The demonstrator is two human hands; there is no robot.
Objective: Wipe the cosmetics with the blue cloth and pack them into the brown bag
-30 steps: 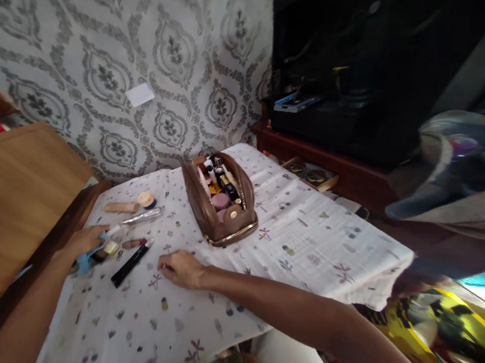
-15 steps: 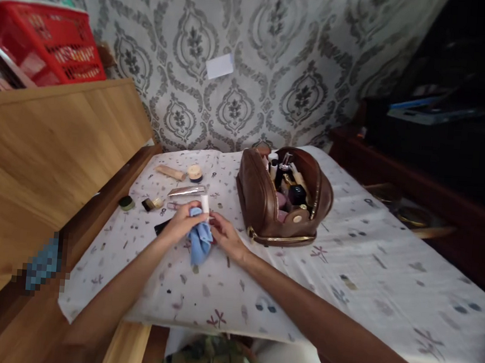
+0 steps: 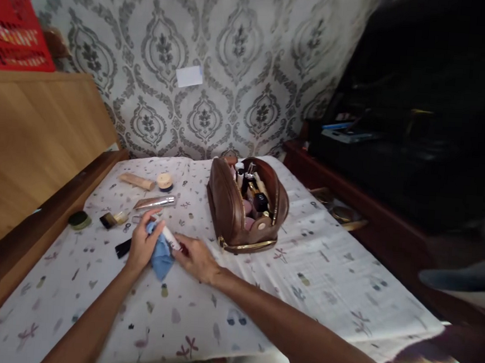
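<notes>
My left hand (image 3: 141, 246) is closed around a blue cloth (image 3: 161, 257), which is wrapped about a small white tube (image 3: 170, 237). My right hand (image 3: 196, 258) pinches the lower end of that same tube, its fingers closed. Both hands hover just above the patterned white cloth (image 3: 311, 265) that covers the table. Right of them, an open brown cosmetic pouch (image 3: 227, 211) stands full of small bottles and jars. A black pencil-like stick (image 3: 123, 247) lies partly under my left hand.
Loose cosmetics lie at the back left: a beige tube (image 3: 136, 181), a round jar (image 3: 165, 181), a silvery tube (image 3: 156, 201), a small brush (image 3: 113, 218) and a dark round compact (image 3: 79, 220). A wooden board (image 3: 31, 142) rises on the left, a dark cabinet (image 3: 395, 160) on the right.
My left hand picked up the blue cloth and both hands came together at the white tube, which now lies tilted between them. The view has swung left, then a little right.
</notes>
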